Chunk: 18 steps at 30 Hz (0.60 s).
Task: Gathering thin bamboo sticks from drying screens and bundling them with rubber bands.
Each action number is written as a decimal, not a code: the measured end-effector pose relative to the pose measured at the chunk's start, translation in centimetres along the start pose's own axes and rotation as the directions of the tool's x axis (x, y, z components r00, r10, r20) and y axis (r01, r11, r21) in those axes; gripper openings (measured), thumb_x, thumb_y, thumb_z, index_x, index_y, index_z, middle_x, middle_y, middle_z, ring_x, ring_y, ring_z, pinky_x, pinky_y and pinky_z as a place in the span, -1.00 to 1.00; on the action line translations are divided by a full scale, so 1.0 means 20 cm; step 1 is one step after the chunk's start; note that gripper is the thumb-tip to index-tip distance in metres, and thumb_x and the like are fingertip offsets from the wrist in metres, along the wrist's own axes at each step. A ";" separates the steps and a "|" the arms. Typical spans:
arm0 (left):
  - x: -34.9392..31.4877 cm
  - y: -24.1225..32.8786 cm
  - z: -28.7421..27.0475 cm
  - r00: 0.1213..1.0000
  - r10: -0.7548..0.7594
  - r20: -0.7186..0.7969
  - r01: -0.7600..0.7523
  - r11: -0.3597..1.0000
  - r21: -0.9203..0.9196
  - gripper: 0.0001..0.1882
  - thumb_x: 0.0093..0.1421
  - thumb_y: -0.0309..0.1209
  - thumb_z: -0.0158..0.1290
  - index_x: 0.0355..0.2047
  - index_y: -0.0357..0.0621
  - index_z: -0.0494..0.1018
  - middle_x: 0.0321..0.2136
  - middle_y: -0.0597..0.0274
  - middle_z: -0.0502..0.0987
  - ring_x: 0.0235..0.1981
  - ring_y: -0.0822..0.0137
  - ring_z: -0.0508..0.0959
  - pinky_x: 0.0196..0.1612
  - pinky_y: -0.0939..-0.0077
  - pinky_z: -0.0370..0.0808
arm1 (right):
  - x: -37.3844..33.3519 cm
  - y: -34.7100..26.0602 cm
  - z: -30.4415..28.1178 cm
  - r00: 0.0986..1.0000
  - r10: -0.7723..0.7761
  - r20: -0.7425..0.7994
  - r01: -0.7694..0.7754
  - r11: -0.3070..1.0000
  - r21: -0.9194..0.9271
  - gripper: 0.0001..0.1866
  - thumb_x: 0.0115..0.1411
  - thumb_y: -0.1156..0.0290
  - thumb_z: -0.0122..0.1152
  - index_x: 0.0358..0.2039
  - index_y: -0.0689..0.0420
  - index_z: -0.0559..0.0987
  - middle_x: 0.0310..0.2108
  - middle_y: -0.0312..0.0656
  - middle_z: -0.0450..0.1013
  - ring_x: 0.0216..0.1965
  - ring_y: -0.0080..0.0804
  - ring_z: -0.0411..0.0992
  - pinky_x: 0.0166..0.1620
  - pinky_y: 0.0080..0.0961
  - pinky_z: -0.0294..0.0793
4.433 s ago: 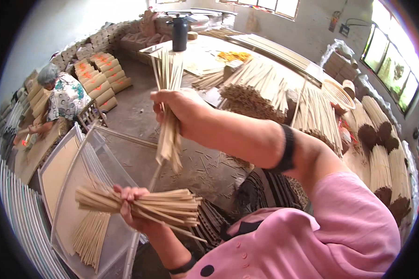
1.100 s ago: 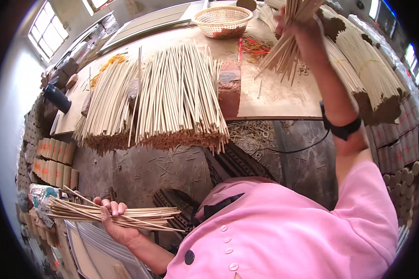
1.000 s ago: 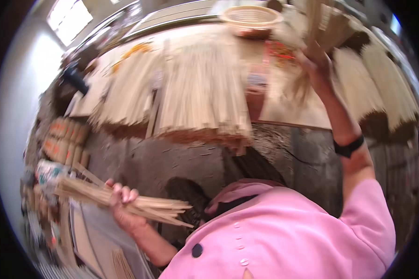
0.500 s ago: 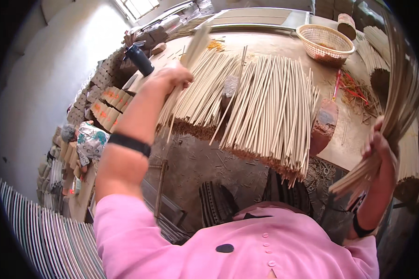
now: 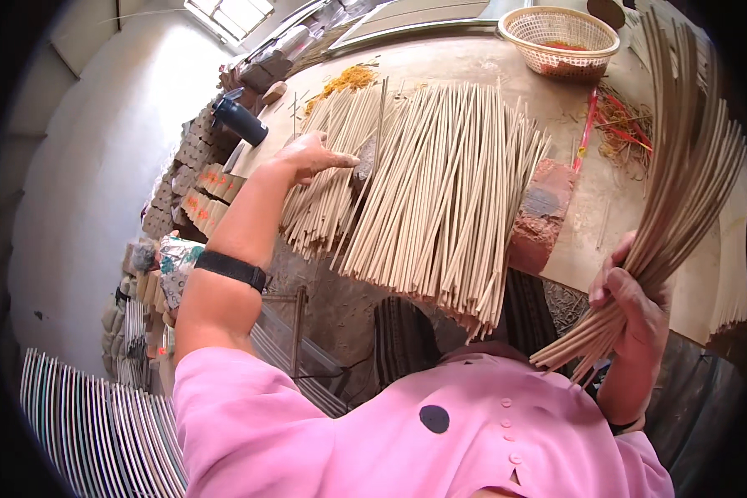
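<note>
My right hand (image 5: 639, 307), at the right, is closed around the lower part of a bundle of thin tan sticks (image 5: 681, 191). The bundle rises above the hand and fans out at its top. At the left, my left hand (image 5: 314, 158) is over the smaller pile of tan sticks (image 5: 324, 207). Its index finger stretches toward a stone-like block (image 5: 363, 164) between the piles, and nothing shows in its grasp. The larger pile of sticks (image 5: 440, 191) lies in the middle, its near ends hanging past the table edge, with a reddish brick (image 5: 544, 212) against its right side.
A pale woven basket (image 5: 560, 54) stands at the back right of the table (image 5: 473, 66), near red and yellow scraps (image 5: 622, 129). A dark bottle (image 5: 241, 119) is at the back left. Another person (image 5: 174, 266), partly hidden by my arm, is beyond the left side.
My left hand has let go of its sticks and moved slightly lower, index finger now stretched out. My right hand with its bundle has come lower and toward the left. The view has shifted.
</note>
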<state>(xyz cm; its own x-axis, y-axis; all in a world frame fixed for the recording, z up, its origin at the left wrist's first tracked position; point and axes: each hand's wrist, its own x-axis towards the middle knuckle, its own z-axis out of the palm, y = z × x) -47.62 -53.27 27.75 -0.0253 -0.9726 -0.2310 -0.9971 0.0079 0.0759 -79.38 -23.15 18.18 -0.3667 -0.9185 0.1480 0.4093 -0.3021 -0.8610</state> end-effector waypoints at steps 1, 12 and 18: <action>-0.02 -0.02 0.01 0.995 0.068 -0.075 -0.069 0.997 -0.016 0.06 -0.17 0.08 0.30 0.16 -0.44 0.13 0.00 -0.15 0.39 -0.07 0.16 0.48 -0.15 0.35 0.50 | 0.00 0.01 0.00 1.000 0.013 -0.009 -0.013 1.000 0.001 -0.79 0.08 0.57 0.14 -0.24 0.28 0.40 -0.46 -0.23 0.37 -0.53 -0.53 0.41 -0.46 -0.66 0.39; -0.99 0.65 0.06 0.474 0.849 -0.235 -0.308 -0.090 -0.947 -0.12 0.11 0.06 0.07 0.20 -0.37 0.06 0.01 -0.20 0.37 0.03 0.07 0.43 0.14 0.23 0.33 | 0.05 -0.18 0.40 0.832 0.156 0.533 -0.111 0.987 -0.115 -0.80 0.07 0.43 0.28 -0.37 0.26 0.49 -0.60 -0.30 0.38 -0.59 -0.56 0.39 -0.53 -0.63 0.37; -0.94 0.57 0.13 0.209 0.915 -0.346 0.066 -0.366 -0.928 -0.39 0.23 -0.31 -0.03 0.16 -0.47 0.07 -0.40 0.18 0.45 -0.33 0.33 0.54 -0.05 0.34 0.55 | -0.07 0.00 0.49 0.639 0.303 0.707 -0.330 0.938 -0.105 -0.70 -0.05 0.44 0.37 -0.31 0.24 0.49 -0.55 -0.33 0.43 -0.52 -0.59 0.42 -0.41 -0.63 0.43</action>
<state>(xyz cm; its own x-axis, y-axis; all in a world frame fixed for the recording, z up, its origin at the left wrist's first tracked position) -58.61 -34.29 30.51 -0.8925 -0.2767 0.3563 0.4299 -0.2823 0.8576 -70.70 -24.45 22.71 0.4801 -0.8591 0.1773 0.4176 0.0461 -0.9074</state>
